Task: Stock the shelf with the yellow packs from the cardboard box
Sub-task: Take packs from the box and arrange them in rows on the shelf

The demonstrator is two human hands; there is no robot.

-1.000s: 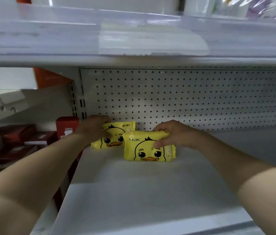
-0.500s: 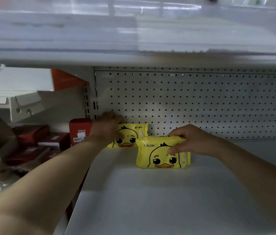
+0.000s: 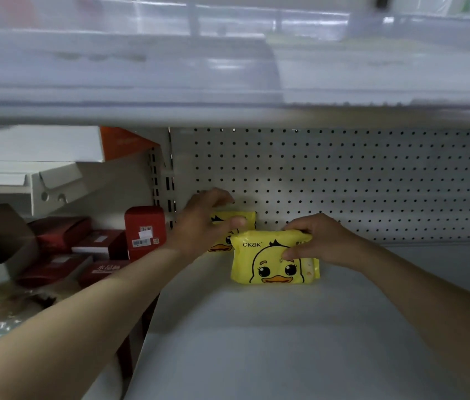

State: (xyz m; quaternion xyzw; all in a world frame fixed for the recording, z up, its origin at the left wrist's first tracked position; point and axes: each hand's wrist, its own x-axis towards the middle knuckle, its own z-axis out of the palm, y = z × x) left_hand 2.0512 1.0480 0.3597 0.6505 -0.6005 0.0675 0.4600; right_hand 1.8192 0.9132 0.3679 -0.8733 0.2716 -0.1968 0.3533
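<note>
Red boxes [image 3: 144,230] stand left of the yellow packs [image 3: 274,261], pegboard [image 3: 343,183] behind.

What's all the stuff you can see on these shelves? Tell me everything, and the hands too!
front yellow duck pack: one, yellow, standing on the shelf.
back yellow duck pack: one, yellow, behind the front one to its left, near the pegboard.
shelf: one, white, under both packs.
pegboard: one, white with dark holes, at the back.
upper shelf: one, white, overhead.
upright red box: one, red, just left of the shelf.
flat red boxes: at least four, dark red, further left.
orange panel: one, orange, upper left.
left hand: one, at the back pack, thumb across its front; grip unclear.
right hand: one, grips the front pack at its top.
</note>
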